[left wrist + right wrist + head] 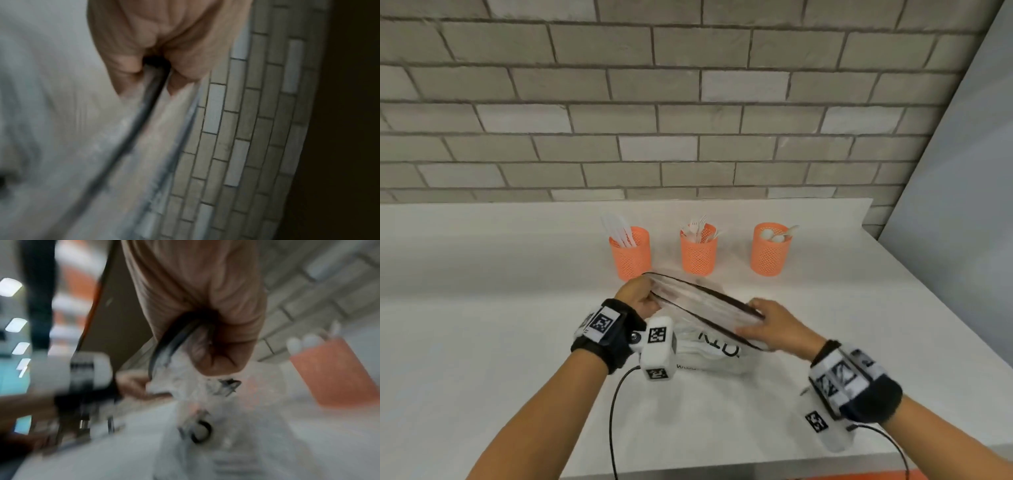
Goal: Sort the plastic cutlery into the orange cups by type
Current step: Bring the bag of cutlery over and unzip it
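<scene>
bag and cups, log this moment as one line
left hand: grips bag rim | right hand: grips bag rim | bag: mouth stretched open | cups: knives left, forks middle, spoons right

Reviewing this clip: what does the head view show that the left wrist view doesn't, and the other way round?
Only the head view shows the three orange cups holding white cutlery, the right hand, and the counter. Only the left wrist view shows, close up, the left hand's fingers pinching the bag's dark rim. Both show the left hand gripping the clear bag and the brick wall.
</scene>
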A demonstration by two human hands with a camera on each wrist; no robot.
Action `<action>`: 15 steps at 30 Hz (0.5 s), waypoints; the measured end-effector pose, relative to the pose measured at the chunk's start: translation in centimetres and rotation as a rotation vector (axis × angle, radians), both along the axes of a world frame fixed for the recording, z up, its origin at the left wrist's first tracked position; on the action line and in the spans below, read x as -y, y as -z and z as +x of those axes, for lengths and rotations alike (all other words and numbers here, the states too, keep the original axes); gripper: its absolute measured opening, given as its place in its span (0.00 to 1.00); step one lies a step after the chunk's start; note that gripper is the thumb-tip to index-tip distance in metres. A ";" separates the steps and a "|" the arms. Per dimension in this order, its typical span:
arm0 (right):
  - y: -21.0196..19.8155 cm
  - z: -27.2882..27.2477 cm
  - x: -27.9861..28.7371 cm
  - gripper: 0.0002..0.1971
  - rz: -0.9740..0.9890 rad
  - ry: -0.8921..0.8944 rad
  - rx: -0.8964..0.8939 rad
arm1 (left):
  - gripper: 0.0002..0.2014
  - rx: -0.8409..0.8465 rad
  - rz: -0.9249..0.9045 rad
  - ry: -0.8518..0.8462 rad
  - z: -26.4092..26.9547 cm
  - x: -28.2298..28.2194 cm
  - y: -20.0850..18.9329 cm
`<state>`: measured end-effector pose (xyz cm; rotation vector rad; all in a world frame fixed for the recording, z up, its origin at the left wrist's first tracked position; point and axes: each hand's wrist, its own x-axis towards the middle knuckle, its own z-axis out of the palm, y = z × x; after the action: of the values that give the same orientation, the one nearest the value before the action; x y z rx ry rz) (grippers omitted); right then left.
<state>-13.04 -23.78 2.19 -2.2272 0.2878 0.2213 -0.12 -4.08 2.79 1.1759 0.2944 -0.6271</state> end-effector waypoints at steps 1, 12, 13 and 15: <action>0.9 -0.3 -0.2 0.11 -0.104 -0.016 0.044 | 0.19 -0.036 -0.088 -0.023 -0.1 0.4 -0.1; -1.1 -0.1 3.5 0.12 1.222 0.512 0.108 | 0.14 0.683 0.894 0.716 -3.4 0.0 3.1; -1.3 0.3 3.1 0.13 1.287 0.584 0.133 | 0.15 0.691 0.999 0.781 -4.3 0.2 3.4; -1.3 1.0 2.3 0.15 1.351 0.687 0.164 | 0.15 0.682 1.008 0.743 -4.8 0.5 4.4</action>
<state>-12.08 -26.10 3.51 -0.7344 0.5709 -0.1344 -4.88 -4.54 -1.61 2.4322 -0.5130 -0.6727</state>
